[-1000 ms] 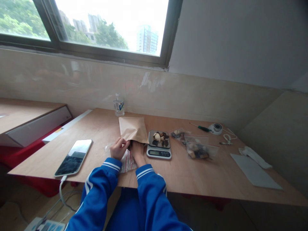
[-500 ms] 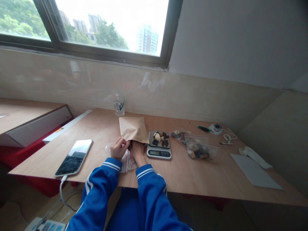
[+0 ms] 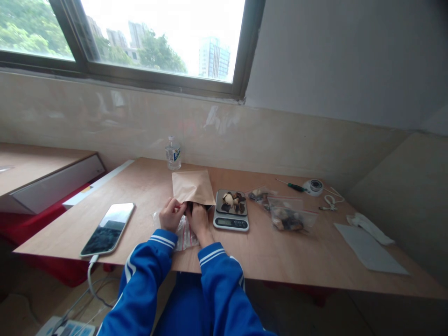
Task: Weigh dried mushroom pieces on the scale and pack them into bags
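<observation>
Sliding back out of the paper bag (image 3: pixel 193 186), the right hand (image 3: pixel 197 218) now curls fingers at its mouth; the left hand (image 3: pixel 171 214) pinches the edge, at nine o'clock from the scale (image 3: pixel 231 209) on the worktop (image 3: pixel 301 252).

worktop (image 3: pixel 245 252): paper bag (image 3: pixel 193 186) at centre, its near edge at both hands, left hand (image 3: pixel 170 215) beside right hand (image 3: pixel 198 218); plastic pouch (image 3: pixel 184 235) under the wrists. scale (image 3: pixel 231 209) just right of bag, pieces on it. zip bags (image 3: pixel 287 214) further right. phone (image 3: pixel 108 228) left. bottle (image 3: pixel 172 153) behind bag. screwdriver (image 3: pixel 290 185) and tape (image 3: pixel 315 186) at back right.
</observation>
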A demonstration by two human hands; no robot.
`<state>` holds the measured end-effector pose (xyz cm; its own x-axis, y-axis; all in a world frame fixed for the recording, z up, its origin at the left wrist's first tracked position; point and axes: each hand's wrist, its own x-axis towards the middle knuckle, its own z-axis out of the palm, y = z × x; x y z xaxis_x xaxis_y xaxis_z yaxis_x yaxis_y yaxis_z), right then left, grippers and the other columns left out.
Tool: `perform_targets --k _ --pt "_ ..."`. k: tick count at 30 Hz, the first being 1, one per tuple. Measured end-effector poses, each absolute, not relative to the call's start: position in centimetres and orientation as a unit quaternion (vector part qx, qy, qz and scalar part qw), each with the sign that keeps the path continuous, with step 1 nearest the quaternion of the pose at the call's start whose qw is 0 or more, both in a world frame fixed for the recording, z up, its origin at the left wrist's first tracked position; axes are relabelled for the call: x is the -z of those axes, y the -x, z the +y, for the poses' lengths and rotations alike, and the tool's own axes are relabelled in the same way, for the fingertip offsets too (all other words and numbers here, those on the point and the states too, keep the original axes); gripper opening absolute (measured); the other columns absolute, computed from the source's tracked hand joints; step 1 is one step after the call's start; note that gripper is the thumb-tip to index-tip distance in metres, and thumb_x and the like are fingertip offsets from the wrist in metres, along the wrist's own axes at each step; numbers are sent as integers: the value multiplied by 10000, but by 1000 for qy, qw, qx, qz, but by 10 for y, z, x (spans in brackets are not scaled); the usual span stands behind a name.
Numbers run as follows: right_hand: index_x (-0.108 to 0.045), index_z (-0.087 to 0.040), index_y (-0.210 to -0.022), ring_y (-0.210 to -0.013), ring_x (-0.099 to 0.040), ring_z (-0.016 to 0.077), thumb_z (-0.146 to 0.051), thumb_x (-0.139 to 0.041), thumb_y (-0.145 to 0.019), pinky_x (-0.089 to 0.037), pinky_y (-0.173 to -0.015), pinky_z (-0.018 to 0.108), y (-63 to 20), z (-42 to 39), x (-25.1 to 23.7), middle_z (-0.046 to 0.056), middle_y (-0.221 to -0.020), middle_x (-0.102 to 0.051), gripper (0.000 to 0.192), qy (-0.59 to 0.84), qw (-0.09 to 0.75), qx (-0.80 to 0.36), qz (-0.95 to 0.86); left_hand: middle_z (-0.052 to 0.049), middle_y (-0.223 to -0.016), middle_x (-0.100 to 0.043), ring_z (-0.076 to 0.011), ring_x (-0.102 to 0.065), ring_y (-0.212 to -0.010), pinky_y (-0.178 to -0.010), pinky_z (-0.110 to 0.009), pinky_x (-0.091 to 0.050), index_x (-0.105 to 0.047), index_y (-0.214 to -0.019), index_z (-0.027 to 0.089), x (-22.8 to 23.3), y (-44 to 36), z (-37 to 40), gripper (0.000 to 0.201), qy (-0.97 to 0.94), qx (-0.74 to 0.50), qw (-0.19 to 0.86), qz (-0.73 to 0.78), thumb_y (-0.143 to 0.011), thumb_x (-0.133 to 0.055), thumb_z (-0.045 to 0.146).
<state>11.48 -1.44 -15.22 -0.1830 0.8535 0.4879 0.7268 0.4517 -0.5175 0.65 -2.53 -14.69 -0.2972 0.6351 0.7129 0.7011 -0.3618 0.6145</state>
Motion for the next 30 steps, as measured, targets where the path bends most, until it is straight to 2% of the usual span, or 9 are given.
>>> perform_targets --k 3,8,11,16,24,30 --pt "-604 -129 -975 -863 -585 241 -214 -496 -869 -466 -755 325 -116 -26 146 127 -934 -642 174 513 380 -56 -768 43 -609 -492 -51 -398 -457 -464 -189 -335 -475 -582 181 145 -6 -25 260 586 584 29 -561 -765 -606 312" --pt "-567 -181 -840 -772 -552 194 -166 -442 -858 -470 -740 318 -132 -53 143 49 -784 -588 127 420 438 -19 -795 39 -608 -487 -60 -404 -471 -474 -195 -344 -470 -576 182 141 -7 -26 265 571 600 46 -559 -769 -610 297" --pt "-545 -181 -908 -775 -563 174 -185 -438 -875 -482 -744 308 -152 -62 144 42 -806 -591 112 380 502 -29 -776 39 -607 -486 -62 -405 -477 -476 -196 -343 -477 -578 182 141 -7 -26 268 569 601 54 -558 -769 -619 305" --pt "-491 -184 -1083 -845 -581 162 -224 -466 -903 -506 -756 300 -194 -57 145 68 -934 -594 186 416 584 -26 -696 38 -623 -489 -60 -414 -487 -482 -194 -347 -481 -582 180 143 -6 -26 274 582 593 52 -554 -772 -623 317" --pt "-549 -180 -1054 -951 -555 184 -178 -454 -905 -489 -828 345 -262 -46 147 91 -973 -578 177 457 582 52 -671 41 -635 -487 -55 -421 -478 -477 -198 -346 -481 -593 182 145 -6 -25 264 587 588 44 -555 -768 -626 318" --pt "-576 -183 -1044 -975 -542 192 -184 -421 -913 -465 -868 368 -278 -38 152 93 -990 -592 203 488 588 72 -642 41 -631 -492 -56 -426 -469 -471 -202 -348 -484 -593 186 146 -5 -24 259 593 582 40 -555 -764 -627 318"
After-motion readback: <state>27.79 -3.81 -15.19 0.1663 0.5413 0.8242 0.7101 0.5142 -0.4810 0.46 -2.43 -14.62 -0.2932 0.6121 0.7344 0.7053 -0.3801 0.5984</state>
